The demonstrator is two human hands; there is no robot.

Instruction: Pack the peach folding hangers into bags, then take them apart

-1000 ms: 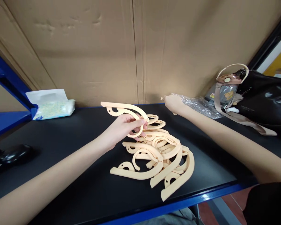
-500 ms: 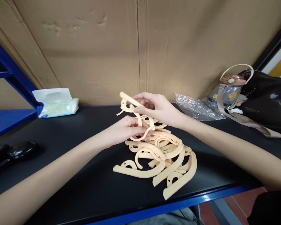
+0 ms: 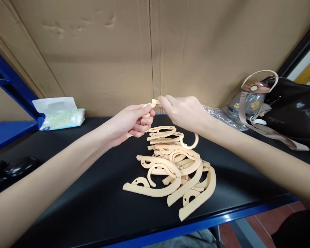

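Cream plastic folding hangers (image 3: 170, 158) lie in an overlapping pile on the black table. Above the far end of the pile, my left hand (image 3: 138, 120) is closed around a cream hanger piece (image 3: 147, 106), most of it hidden in the fingers. My right hand (image 3: 182, 108) pinches the end of a cream piece (image 3: 155, 102) right beside it. A curved cream hook (image 3: 193, 143) shows below my right hand. Whether the held pieces are joined is hidden by the fingers.
A wipes packet (image 3: 63, 115) stands at the back left, and a black object (image 3: 20, 168) lies at the left. Clear plastic wrap (image 3: 226, 117), a bottle (image 3: 250, 100) and a black bag (image 3: 297, 110) are at the right. Cardboard (image 3: 105, 51) rises behind.
Both hands have risen off the pile. My left hand has turned and closed more around the hanger, and my right hand has shifted right, its fingertips now at the piece's end.
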